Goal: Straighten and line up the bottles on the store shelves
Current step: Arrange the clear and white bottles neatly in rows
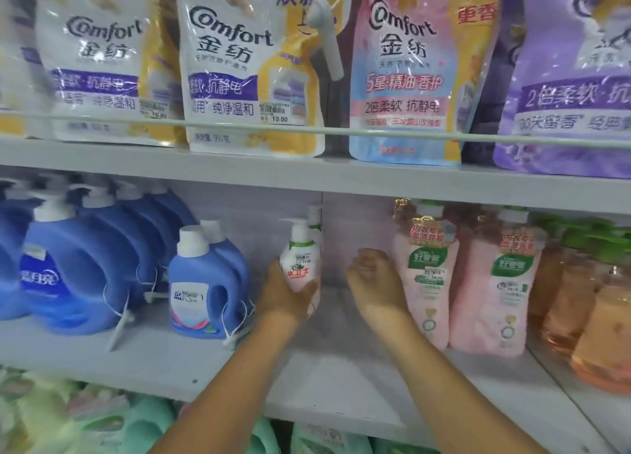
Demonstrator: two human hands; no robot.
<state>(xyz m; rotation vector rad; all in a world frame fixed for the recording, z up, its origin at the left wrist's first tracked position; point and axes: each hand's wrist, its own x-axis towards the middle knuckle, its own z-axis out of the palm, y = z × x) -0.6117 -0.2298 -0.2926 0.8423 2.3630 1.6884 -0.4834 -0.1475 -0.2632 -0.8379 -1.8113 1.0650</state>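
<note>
A small white pump bottle with a green and red label stands upright on the middle shelf, and my left hand is wrapped around its lower half. A second similar bottle stands just behind it, mostly hidden. My right hand hovers to the right with fingers curled and apart, holding nothing, close beside a tall pink bottle. Another pink bottle stands next to that one.
Small blue detergent jugs and large blue pump jugs fill the left of the shelf. Orange bottles stand at the right. Comfort refill pouches sit on the shelf above. Green jugs show below.
</note>
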